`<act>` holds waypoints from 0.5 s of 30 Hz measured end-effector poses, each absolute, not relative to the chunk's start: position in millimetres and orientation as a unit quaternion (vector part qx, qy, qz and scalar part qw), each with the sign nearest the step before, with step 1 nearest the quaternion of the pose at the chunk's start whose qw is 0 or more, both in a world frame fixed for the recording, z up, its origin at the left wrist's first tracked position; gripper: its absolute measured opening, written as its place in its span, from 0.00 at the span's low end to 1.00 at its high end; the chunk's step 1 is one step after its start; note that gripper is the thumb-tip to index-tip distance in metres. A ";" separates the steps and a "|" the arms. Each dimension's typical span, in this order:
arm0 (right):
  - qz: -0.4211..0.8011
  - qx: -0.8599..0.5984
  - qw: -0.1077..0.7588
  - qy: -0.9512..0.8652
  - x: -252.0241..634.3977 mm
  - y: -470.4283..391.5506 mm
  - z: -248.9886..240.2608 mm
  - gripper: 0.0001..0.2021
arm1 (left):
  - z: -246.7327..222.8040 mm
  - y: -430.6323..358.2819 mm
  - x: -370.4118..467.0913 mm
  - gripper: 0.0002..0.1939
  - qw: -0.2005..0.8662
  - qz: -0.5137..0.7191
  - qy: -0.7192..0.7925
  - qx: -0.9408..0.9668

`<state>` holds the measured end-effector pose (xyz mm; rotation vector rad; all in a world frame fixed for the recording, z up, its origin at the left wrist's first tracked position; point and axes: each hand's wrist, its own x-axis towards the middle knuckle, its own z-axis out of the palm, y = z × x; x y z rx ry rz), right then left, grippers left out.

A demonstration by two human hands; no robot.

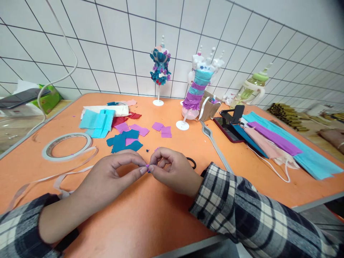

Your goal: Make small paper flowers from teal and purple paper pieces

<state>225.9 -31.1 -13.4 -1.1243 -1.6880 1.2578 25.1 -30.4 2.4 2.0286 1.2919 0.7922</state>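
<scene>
Thumb and fingertips of my left hand (118,170) are pinched on a tiny purple piece of crepe paper (147,166). My right hand (172,168) grips the same piece from the other side, so the fingertips of both hands nearly meet. Most of the piece is hidden by the fingers; a dark blue bit shows below it. Just beyond my hands lie dark teal paper pieces (118,142) and purple paper squares (166,132). Partly behind my right hand is a black loop (192,163), perhaps a scissor handle.
A roll of tape (45,150) lies left, with loose ribbon (60,181) near it. Two decorated dress forms (158,102) (199,86) stand at the back. Right of them are a phone (228,130), crepe paper strips (276,138) and a bottle (249,89). Turquoise paper (103,122) lies back left.
</scene>
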 end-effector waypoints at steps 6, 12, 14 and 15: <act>0.484 -0.437 0.381 -0.656 225.7 -31.2 -14.9 0.03 | 3.8 -30.3 25.6 0.11 0.301 0.315 0.486 0.757; 0.489 -0.419 0.388 -0.659 226.2 -31.8 -12.7 0.06 | 2.4 -29.5 25.5 0.11 0.320 0.317 0.489 0.747; 0.477 -0.413 0.391 -0.670 226.2 -31.2 -13.3 0.04 | 1.7 -29.4 25.4 0.11 0.315 0.313 0.489 0.751; 0.474 -0.409 0.395 -0.673 226.1 -30.7 -14.2 0.02 | 1.5 -29.4 25.3 0.11 0.314 0.312 0.487 0.753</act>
